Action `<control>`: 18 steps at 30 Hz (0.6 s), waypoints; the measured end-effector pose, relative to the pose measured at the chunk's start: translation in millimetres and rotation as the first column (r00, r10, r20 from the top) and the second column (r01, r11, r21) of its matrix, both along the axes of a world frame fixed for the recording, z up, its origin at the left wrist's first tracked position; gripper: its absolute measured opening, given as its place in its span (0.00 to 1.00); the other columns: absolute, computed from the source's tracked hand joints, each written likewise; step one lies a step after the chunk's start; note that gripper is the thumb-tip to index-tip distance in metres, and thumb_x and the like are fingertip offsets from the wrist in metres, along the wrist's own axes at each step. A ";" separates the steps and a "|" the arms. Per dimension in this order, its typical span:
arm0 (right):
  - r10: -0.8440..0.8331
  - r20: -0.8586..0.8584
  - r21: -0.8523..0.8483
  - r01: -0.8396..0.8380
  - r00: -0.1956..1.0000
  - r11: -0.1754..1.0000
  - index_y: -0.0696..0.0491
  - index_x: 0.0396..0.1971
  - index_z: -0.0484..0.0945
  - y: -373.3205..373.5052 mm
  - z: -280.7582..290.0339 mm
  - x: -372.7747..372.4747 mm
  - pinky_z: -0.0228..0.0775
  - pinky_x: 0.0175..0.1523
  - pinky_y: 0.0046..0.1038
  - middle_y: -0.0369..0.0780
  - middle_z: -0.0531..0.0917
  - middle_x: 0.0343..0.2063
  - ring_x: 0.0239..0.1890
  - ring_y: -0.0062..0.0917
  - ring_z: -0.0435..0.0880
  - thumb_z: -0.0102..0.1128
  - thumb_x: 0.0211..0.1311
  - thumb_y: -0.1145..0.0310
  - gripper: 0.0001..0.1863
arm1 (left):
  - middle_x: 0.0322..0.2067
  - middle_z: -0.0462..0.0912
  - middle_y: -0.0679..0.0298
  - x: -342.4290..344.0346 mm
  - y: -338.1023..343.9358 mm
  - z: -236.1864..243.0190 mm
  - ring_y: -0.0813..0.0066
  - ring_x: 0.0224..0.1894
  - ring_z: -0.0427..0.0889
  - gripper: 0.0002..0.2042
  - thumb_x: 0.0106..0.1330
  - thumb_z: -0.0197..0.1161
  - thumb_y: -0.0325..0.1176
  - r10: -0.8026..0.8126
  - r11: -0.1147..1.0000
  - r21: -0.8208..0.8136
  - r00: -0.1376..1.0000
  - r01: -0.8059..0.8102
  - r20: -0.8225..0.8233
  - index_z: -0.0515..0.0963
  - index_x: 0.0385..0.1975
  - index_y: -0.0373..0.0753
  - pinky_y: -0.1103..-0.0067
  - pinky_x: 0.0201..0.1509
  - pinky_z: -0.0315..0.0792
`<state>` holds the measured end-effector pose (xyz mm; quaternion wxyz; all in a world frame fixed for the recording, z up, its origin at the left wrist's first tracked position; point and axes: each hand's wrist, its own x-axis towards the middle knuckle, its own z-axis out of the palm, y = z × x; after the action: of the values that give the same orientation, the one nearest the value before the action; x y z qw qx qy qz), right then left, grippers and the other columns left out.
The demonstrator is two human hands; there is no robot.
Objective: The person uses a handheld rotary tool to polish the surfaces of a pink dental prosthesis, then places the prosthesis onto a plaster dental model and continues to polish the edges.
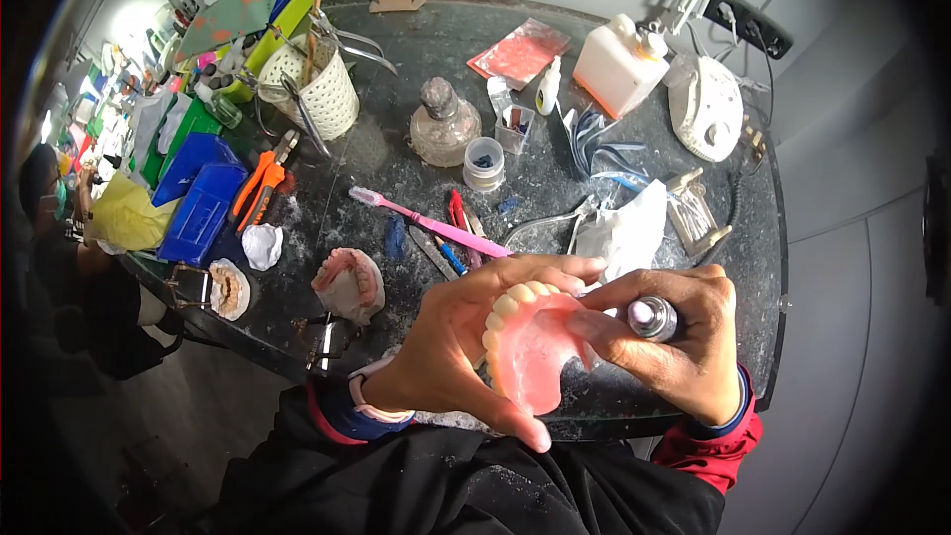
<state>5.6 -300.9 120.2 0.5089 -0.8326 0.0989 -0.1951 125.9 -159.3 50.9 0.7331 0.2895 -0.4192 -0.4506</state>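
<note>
My left hand [446, 342] is closed around the edge of a pink denture [540, 372] with a row of cream teeth, its thumb below and fingers above. The plate is tilted, its smooth inner face towards me. In my right hand [698, 342] is a metal handpiece [653, 318], gripped between thumb and fingers, its back end facing up. Its working tip is hidden behind the fingers, close to the denture's right edge. My right thumb and fingertips reach that edge too; I cannot tell how firmly they touch. Beyond my left hand lies a pink toothbrush [436, 221].
At left stand a denture on a plaster model [351, 287], a plaster cast [230, 290], orange-handled cutters [260, 186] and a blue box [205, 206]. Farther back are a white basket [322, 99], a glass burner [444, 129], a plastic bottle [619, 67] and a white control unit [705, 109].
</note>
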 end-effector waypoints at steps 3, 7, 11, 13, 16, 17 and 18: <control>-0.026 0.031 -0.070 0.029 0.999 0.997 0.61 0.21 0.80 -1.5 2.9 -1.7 0.66 0.23 0.16 0.37 0.80 0.13 0.16 0.16 0.78 0.64 0.42 0.77 0.04 | 0.53 0.68 0.50 0.7 -4.1 -3.9 0.71 0.49 0.74 0.41 0.32 0.81 0.32 0.275 0.959 -0.127 0.946 -0.255 0.172 0.64 0.49 0.34 0.76 0.49 0.72; -0.025 0.033 -0.115 0.029 0.999 0.993 0.59 0.23 0.81 -0.9 11.9 -5.5 0.68 0.24 0.18 0.38 0.81 0.18 0.18 0.18 0.79 0.72 0.39 0.73 0.10 | 0.35 0.71 0.62 -6.4 -4.4 -2.4 0.80 0.40 0.76 0.33 0.36 0.78 0.26 0.562 0.804 0.015 0.769 -0.594 0.304 0.65 0.42 0.35 0.83 0.36 0.77; 0.058 0.040 -0.181 -0.049 0.998 0.982 0.57 0.27 0.82 6.0 3.7 -2.6 0.72 0.30 0.21 0.38 0.83 0.25 0.26 0.23 0.83 0.73 0.38 0.73 0.12 | 0.34 0.72 0.63 -7.7 -4.8 -4.5 0.80 0.38 0.77 0.31 0.37 0.78 0.26 0.551 0.788 0.022 0.720 -0.615 0.422 0.65 0.42 0.34 0.83 0.36 0.78; 0.093 0.038 -0.161 -0.086 0.995 0.983 0.57 0.30 0.81 2.5 -4.1 -1.0 0.73 0.32 0.22 0.40 0.83 0.28 0.28 0.25 0.83 0.72 0.38 0.73 0.15 | 0.34 0.72 0.63 -7.7 -3.1 -7.6 0.81 0.36 0.77 0.33 0.36 0.79 0.27 0.536 0.777 0.060 0.708 -0.627 0.459 0.64 0.43 0.35 0.83 0.37 0.76; 0.053 0.044 -0.130 -0.047 0.998 0.990 0.56 0.31 0.81 0.8 -8.0 -0.1 0.73 0.33 0.22 0.40 0.83 0.27 0.28 0.26 0.84 0.72 0.39 0.73 0.15 | 0.36 0.74 0.59 -8.4 -3.0 -6.7 0.78 0.37 0.77 0.34 0.36 0.77 0.23 0.508 0.769 0.104 0.703 -0.630 0.498 0.62 0.45 0.36 0.82 0.39 0.75; 0.037 0.028 -0.142 -0.032 0.999 0.989 0.56 0.32 0.81 0.6 -7.3 0.1 0.73 0.34 0.23 0.41 0.83 0.26 0.28 0.27 0.84 0.72 0.38 0.72 0.16 | 0.38 0.74 0.57 -9.6 -4.7 -6.2 0.76 0.38 0.78 0.34 0.37 0.76 0.22 0.534 0.767 0.063 0.689 -0.639 0.490 0.61 0.45 0.36 0.81 0.40 0.76; 0.034 0.023 -0.142 -0.030 0.999 0.989 0.56 0.32 0.81 0.3 -8.1 0.6 0.73 0.34 0.23 0.41 0.83 0.26 0.28 0.27 0.84 0.72 0.38 0.72 0.16 | 0.39 0.74 0.55 -10.3 -5.7 -6.2 0.74 0.40 0.78 0.35 0.38 0.75 0.20 0.560 0.761 0.022 0.675 -0.648 0.480 0.60 0.46 0.36 0.80 0.41 0.77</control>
<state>6.2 -300.6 112.1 0.4527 -0.8655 0.0649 -0.2041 115.6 -165.0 44.7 0.6931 0.5759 -0.4102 -0.1406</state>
